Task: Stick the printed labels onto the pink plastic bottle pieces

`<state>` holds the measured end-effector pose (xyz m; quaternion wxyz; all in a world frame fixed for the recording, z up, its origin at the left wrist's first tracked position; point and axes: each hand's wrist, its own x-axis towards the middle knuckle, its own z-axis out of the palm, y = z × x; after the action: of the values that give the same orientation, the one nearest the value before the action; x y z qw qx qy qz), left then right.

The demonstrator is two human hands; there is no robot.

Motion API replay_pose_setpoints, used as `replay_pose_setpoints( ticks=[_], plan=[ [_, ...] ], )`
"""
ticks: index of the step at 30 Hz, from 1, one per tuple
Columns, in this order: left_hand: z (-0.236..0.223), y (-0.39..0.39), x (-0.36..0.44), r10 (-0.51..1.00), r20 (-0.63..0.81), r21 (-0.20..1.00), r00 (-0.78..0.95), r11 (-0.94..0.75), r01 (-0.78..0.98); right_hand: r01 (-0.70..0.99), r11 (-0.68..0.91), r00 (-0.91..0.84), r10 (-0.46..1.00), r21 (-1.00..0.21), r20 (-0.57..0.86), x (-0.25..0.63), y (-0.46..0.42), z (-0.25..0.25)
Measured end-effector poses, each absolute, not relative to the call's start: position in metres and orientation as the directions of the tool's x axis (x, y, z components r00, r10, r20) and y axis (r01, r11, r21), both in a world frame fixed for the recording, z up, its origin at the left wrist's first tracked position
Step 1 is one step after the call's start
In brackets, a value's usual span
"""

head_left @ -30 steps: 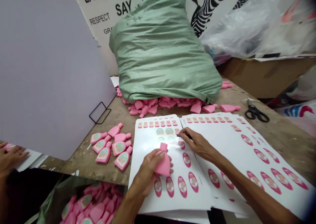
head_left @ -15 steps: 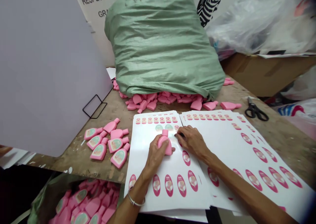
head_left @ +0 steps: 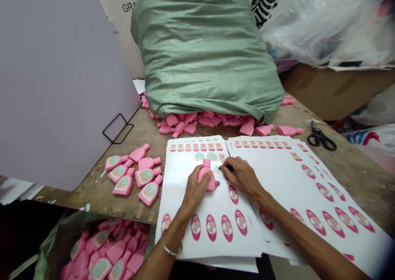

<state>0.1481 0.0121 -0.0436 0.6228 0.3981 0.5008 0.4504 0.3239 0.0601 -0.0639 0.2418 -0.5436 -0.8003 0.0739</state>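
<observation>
The left hand [head_left: 194, 190] is gripping a pink plastic bottle [head_left: 207, 175], the right hand [head_left: 242, 176] is pinching at a label sheet [head_left: 197, 234], and a green woven sack [head_left: 203, 54] is resting on loose pink bottles [head_left: 191, 126].

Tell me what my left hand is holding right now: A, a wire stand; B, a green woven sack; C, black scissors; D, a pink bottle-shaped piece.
D. Your left hand is wrapped around a pink bottle-shaped piece, which has no label on its visible side, over the white sticker sheet.
</observation>
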Motion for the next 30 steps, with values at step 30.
replay_pose_setpoints(
  ticks=[30],
  plan=[
    [-0.034, 0.006, 0.14, 0.974, -0.191, 0.838, 0.12, 0.226, -0.497, 0.468, 0.112, 0.088, 0.981, -0.876, 0.172, 0.31, 0.023, -0.021]
  ],
)
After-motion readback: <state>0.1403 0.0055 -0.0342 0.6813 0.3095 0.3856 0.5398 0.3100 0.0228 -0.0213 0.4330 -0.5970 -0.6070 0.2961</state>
